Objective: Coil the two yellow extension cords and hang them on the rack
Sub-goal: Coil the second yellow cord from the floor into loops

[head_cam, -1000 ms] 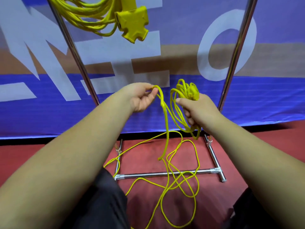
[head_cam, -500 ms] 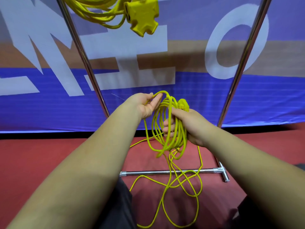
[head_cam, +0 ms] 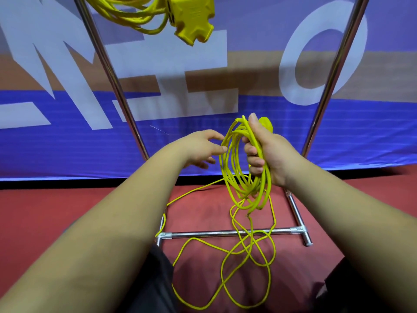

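My right hand (head_cam: 268, 152) grips the top of a partly coiled yellow extension cord (head_cam: 234, 175), whose loops hang below my fist. The cord's loose length (head_cam: 246, 263) trails in tangled curves over the red floor and across the rack's base bar. My left hand (head_cam: 200, 147) is just left of the coil with fingers extended, its fingertips at the coil's left side and holding nothing. A second yellow cord (head_cam: 133, 16) hangs coiled at the top of the metal rack (head_cam: 112, 80), with its yellow multi-outlet block (head_cam: 191, 19) dangling at top centre.
The rack's two chrome uprights slant either side of my hands, the right one (head_cam: 334, 71) close behind my right fist. Its base crossbar (head_cam: 225, 233) lies on the red floor. A blue and white banner (head_cam: 67, 143) stands behind. My dark trouser legs (head_cam: 146, 279) fill the bottom.
My left hand has let go of the cord and drawn slightly left, fingers straightened. My right hand has closed round the gathered loops and raised the coil.
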The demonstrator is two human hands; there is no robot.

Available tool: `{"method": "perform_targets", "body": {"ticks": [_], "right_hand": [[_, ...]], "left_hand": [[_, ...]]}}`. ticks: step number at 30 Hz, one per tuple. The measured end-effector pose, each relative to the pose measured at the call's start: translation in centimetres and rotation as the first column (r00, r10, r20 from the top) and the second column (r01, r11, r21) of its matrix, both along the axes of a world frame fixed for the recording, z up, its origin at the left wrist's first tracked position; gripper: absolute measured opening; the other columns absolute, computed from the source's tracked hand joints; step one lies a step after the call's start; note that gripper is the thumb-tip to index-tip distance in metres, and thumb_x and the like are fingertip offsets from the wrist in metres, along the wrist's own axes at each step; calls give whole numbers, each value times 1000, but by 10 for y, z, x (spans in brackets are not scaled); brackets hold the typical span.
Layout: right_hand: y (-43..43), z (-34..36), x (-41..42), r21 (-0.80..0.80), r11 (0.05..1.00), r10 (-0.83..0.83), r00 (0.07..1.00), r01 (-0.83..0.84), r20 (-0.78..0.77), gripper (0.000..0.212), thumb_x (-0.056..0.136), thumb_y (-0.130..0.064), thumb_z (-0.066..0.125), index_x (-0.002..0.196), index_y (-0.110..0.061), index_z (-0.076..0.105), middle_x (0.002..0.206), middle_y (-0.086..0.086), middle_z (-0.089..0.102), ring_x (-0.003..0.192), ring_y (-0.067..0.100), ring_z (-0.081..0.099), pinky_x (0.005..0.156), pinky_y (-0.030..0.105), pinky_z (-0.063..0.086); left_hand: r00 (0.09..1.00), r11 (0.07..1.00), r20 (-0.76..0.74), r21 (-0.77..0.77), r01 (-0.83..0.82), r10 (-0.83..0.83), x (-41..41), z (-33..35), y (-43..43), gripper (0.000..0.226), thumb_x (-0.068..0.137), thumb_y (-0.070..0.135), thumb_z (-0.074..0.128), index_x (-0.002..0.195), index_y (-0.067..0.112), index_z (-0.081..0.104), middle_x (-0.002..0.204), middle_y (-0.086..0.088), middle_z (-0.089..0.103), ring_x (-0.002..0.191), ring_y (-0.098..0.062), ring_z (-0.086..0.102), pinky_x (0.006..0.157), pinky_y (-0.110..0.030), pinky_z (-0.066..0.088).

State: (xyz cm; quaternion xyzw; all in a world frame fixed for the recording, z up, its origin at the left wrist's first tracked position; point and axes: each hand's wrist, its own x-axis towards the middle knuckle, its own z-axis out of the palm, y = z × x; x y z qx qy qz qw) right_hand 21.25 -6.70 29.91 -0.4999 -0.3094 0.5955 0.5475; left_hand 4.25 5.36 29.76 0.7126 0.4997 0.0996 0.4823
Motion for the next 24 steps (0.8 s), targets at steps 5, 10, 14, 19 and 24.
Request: {"method": "perform_targets", "body": {"ticks": [5,10,14,19,24], "right_hand": [[0,2,7,36,997,73,997,-71,-31,44,91,-61,70,84,-19,58,62,-3,45,36,9,31,38,20,27],[-1,5,9,49,998,50,998,-48,-38,25,102,-33,64,84,-18,57,59,-1,46,34,10,30,38,20,26],[-2,4,10,67,996,48,998,-51,46,17,102,-23,60,88,-13,62,61,3,49,38,13,36,41,23,32],[-3,4,11,48,998,45,998,-47,37,15,102,-23,57,92,-14,62,62,2,45,38,11,32,41,21,29],[-1,4,12,37,999,23,999,-24,29,23,101,-35,68,87,-18,60,57,-2,35,37,9,27,40,20,26]], "left_hand": [[965,905,-262,409,119,-9,6,-17,8,15,102,33,64,103,20,73,91,-7,76,85,-23,75,76,-41,64],[946,862,-318,496,106,66,5,-26,17,23,104,31,57,90,18,70,85,-5,74,75,-23,75,72,-40,64],[953,805,-301,571,158,26,8,-25,17,13,97,31,67,107,25,73,95,2,71,89,-20,70,82,-38,59],[982,803,-167,571,171,-91,13,-14,8,20,92,21,72,111,24,73,95,6,73,90,-13,71,83,-33,59],[998,857,39,512,-61,47,19,-18,8,10,88,22,80,92,19,72,77,2,76,74,-9,75,77,-37,63]]}}
